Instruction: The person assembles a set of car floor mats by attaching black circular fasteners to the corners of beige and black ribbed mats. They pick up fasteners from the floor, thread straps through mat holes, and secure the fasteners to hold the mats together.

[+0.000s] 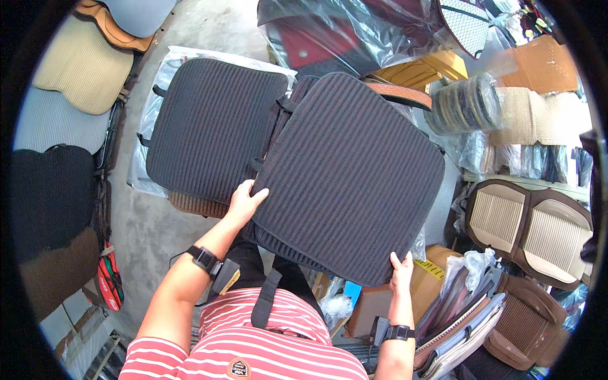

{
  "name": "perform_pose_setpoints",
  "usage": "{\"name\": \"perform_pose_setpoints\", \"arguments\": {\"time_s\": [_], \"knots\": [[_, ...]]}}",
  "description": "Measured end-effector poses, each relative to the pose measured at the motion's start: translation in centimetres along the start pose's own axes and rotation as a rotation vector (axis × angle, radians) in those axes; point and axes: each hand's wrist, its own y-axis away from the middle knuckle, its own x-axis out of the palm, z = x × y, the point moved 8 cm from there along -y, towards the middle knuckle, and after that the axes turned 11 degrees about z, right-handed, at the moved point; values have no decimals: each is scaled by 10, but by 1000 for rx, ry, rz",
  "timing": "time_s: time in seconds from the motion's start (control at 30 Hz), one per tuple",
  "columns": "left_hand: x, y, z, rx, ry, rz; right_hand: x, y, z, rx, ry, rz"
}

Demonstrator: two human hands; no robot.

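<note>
A black ribbed car seat cushion [351, 177] with rounded corners is held flat in front of me, its near edge toward my body. My left hand [244, 201] grips its left edge, thumb on top and the other fingers mostly hidden. At the near right corner my right hand [400, 273] pinches the edge. A second cushion [215, 126] of the same kind lies to the left, on clear plastic wrapping [140, 158], with small black straps at its sides. More dark ribbed fabric shows under the held cushion.
Seat covers [82, 60] in beige, grey and black line the left side. Plastic-wrapped mats [354, 38] stand at the far side. To the right are a round wrapped stack [465, 104], beige-and-brown seat covers [529, 221], a cardboard box [427, 278] and bundled covers [465, 310].
</note>
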Motion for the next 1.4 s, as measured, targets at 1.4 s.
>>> {"name": "perform_pose_setpoints", "arguments": {"time_s": [1.4], "knots": [[32,27,-46,-113,-309,18,60,-19,10,10,-67,-18]]}}
